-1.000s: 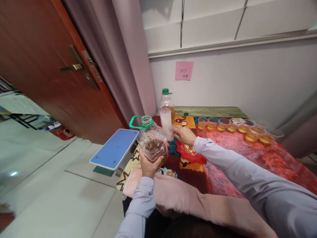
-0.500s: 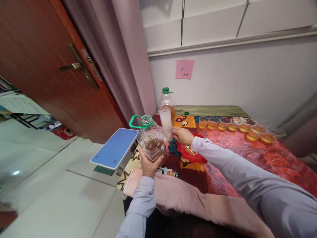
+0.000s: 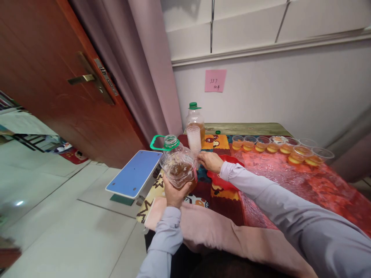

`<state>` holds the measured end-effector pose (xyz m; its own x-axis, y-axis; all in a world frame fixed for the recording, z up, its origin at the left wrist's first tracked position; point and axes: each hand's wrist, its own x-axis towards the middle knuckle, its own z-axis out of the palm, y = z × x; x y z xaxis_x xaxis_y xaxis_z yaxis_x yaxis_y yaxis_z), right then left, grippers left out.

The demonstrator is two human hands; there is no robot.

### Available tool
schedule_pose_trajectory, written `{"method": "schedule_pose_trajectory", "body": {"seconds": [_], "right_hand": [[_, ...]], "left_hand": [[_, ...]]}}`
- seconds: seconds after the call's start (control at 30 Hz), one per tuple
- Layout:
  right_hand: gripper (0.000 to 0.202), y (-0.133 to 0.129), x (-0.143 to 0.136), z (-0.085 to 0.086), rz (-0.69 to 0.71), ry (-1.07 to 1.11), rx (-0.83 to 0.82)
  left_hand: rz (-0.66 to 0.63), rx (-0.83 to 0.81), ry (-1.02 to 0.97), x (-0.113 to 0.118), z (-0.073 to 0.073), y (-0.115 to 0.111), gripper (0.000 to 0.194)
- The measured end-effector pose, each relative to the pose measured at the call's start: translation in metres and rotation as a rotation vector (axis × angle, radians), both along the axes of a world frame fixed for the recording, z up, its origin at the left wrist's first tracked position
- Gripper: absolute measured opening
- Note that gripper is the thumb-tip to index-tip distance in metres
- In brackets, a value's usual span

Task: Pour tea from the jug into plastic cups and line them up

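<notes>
A big clear plastic jug (image 3: 177,170), part full of brown liquid, is in my left hand (image 3: 175,193), which wraps round its lower side. Its mouth is uncapped, with a green carrying ring at the neck. Just right of the jug, my right hand (image 3: 211,161) has its fingers pinched on a clear plastic cup, mostly hidden behind the jug and the fingers. Close behind stands a tall stack of clear plastic cups (image 3: 193,138). A red scalloped plate (image 3: 223,182) lies partly under my right wrist.
A second jug (image 3: 198,119) with a green cap stands behind the stack. Several cups of amber liquid (image 3: 262,143) line the table's far right. A loose green cap (image 3: 218,132) lies near the wall. A blue-topped stool (image 3: 133,172) is left of the table (image 3: 278,185).
My right hand has shifted slightly left and down, closer to the jug and the cup stack. My left hand and the jug have stayed nearly still.
</notes>
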<state>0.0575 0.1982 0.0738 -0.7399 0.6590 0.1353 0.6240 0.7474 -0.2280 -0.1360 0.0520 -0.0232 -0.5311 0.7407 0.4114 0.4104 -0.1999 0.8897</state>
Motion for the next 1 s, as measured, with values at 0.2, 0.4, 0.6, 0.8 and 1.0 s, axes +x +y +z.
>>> {"method": "schedule_pose_trajectory", "body": {"seconds": [0.2, 0.4, 0.6, 0.8, 1.0], "right_hand": [[0.028, 0.002, -0.005, 0.002, 0.001, 0.004, -0.003], [0.015, 0.008, -0.01, 0.0, -0.021, 0.025, -0.018], [0.014, 0.012, -0.01, -0.001, -0.014, 0.126, -0.025], [0.013, 0.015, -0.007, -0.002, 0.017, 0.221, -0.014], [0.01, 0.016, -0.008, 0.003, 0.025, 0.289, 0.006]], "left_hand": [[-0.009, 0.025, 0.003, 0.001, 0.002, 0.0, 0.118], [0.008, 0.005, -0.002, 0.0, 0.001, -0.001, 0.118], [-0.01, -0.002, -0.014, 0.0, 0.0, -0.001, 0.119], [-0.023, 0.01, -0.015, 0.0, 0.002, -0.001, 0.118], [-0.006, -0.009, -0.003, 0.0, 0.002, -0.001, 0.119]]}}
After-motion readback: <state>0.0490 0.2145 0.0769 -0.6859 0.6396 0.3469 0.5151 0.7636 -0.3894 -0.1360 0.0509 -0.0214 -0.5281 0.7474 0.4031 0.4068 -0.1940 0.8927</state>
